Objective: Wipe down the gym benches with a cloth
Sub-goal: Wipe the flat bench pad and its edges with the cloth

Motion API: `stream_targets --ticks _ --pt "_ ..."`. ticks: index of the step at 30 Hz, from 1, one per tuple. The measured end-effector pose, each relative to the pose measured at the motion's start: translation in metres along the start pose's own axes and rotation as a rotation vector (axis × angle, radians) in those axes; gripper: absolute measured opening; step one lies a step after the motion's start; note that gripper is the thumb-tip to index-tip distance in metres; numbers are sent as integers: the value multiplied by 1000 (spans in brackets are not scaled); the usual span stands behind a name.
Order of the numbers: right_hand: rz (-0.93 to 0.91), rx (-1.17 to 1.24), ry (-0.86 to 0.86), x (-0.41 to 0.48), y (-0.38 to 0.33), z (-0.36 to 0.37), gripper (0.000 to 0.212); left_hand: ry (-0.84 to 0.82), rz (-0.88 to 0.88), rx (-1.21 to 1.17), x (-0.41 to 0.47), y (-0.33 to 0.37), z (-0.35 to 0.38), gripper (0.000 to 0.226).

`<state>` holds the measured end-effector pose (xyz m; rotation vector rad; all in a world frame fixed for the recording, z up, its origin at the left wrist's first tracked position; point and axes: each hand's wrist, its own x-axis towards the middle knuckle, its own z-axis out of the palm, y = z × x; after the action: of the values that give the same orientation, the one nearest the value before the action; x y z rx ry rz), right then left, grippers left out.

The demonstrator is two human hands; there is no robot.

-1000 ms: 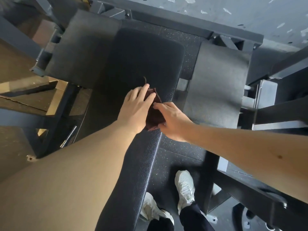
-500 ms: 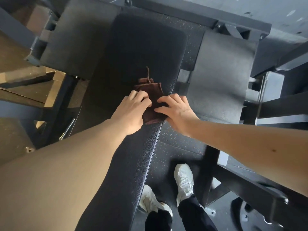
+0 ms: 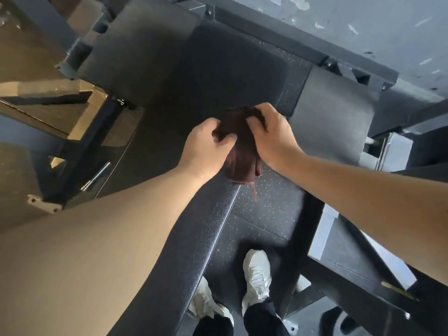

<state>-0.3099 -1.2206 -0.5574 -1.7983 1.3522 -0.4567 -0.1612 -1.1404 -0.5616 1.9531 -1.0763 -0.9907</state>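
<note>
L hand (image 3: 206,147), R hand (image 3: 272,135) fwd, both pinching cloth (image 3: 242,156)

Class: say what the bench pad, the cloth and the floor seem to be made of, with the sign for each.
The bench pad: probably vinyl or faux leather; black, pebbled grain, slight sheen.
The cloth: soft fabric, dark brown, matte; it folds, and a loose strip hangs.
The floor: likely rubber matting; black with pale flecks.

Single head-worn wide-angle camera, looking steeply down from close above the black padded bench (image 3: 218,76), which runs 7 to 12 o'clock; white shoes (image 3: 257,270) at 6 o'clock.
</note>
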Motion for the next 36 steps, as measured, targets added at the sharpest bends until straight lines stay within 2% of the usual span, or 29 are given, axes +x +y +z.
stream_targets --ticks 4,6,8,9,13,17,21,25,29,32,34,36 --pt "59 -105 55 20 -8 -3 20 6 -94 34 9 8 6 26" --pt "92 -271 70 24 -5 3 44 30 -144 89 13 6 7 36" --pt "76 -499 -18 15 0 15 67 60 -132 227 17 0 5 41" --pt "34 -609 -79 9 4 24 71 77 -117 312 17 -4 3 41" --pt "-113 -826 -283 0 25 52 66 148 -55 592 26 -17 -12 46" --pt "-44 -848 -228 18 30 71 69 148 -120 757 47 -27 -29 67" --pt "81 -814 -180 55 15 83 72 62 -300 920 62 -35 -41 107" --pt "131 -798 -161 101 -1 90 71 -19 -373 993 74 -39 -47 127" --pt "-4 -801 -161 130 -3 89 64 -109 -344 1055 92 -35 -52 136" --pt "-51 -804 -84 125 15 77 61 -188 -371 983 101 -38 -53 136" --pt "11 -796 3 118 30 63 60 -198 -362 968 102 -39 -53 137" --pt "115 -793 20 114 37 54 60 -195 -355 963 100 -39 -55 137"
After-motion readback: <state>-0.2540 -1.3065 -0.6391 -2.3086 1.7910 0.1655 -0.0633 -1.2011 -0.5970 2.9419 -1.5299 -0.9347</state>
